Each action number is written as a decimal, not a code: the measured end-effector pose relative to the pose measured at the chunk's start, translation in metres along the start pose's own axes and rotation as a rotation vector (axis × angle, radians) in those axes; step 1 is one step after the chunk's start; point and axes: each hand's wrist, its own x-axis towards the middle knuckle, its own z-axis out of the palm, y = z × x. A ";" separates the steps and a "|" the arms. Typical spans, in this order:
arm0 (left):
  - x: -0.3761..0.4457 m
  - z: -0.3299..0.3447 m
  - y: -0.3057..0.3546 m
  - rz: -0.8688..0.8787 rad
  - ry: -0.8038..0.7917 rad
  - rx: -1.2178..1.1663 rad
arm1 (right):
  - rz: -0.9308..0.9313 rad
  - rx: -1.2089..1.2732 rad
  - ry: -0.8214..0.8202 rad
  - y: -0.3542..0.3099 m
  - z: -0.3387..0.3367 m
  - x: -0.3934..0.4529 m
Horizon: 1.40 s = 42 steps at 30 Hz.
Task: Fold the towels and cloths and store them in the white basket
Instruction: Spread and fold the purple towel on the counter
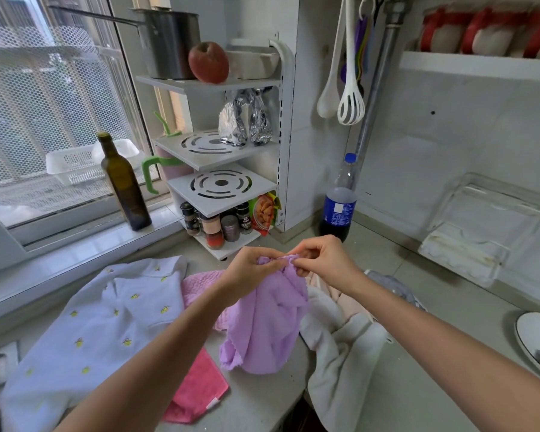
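Task so far: only just begun, I think. No cloth looks folded yet, and nothing is in a basket.
Purple cloth (267, 319): up in the air over the counter (396, 385), hanging down loose and crumpled. Its bottom end touches the counter.
Left hand (251, 272): at the top edge of the purple cloth, on its left side. The fingers are curled round the edge and hold it.
Right hand (320, 260): at the top edge too, just right of the left hand. The fingertips (298, 264) pinch the edge, and the hand is mostly closed.
Cloth and fingers: the top edge is bunched up between the two hands. The rest hangs below them.
Step now: I think the hands are looking for the corners, so the cloth can be spread out and folded.
White cloth (94, 332): left of the purple cloth, lying loose on the counter, with small yellow marks on it.
Pink cloths (200, 391): left of and under the purple cloth, not folded.
Cream towel (340, 360): right of the purple cloth, in a heap that hangs over the counter edge.
White basket (72, 166): one stands far behind the purple cloth, by the window. I cannot tell if it is the right one.
Still to do: fold every cloth, then put them all away.
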 end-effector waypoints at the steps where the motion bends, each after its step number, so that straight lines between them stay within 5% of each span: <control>1: 0.002 -0.001 0.001 0.003 0.007 0.008 | -0.015 -0.037 0.041 0.000 -0.002 0.001; 9: 0.020 -0.017 0.014 0.152 0.003 0.363 | 0.106 -0.155 0.603 0.014 -0.078 0.017; 23: 0.032 -0.038 0.014 0.656 0.030 1.088 | 0.089 -0.458 0.748 0.028 -0.124 0.000; 30: 0.035 -0.067 0.023 0.464 0.069 1.042 | 0.117 -0.543 0.773 0.025 -0.116 0.020; 42: 0.021 -0.112 0.056 0.101 0.081 1.413 | 0.080 -0.568 0.837 -0.005 -0.086 0.042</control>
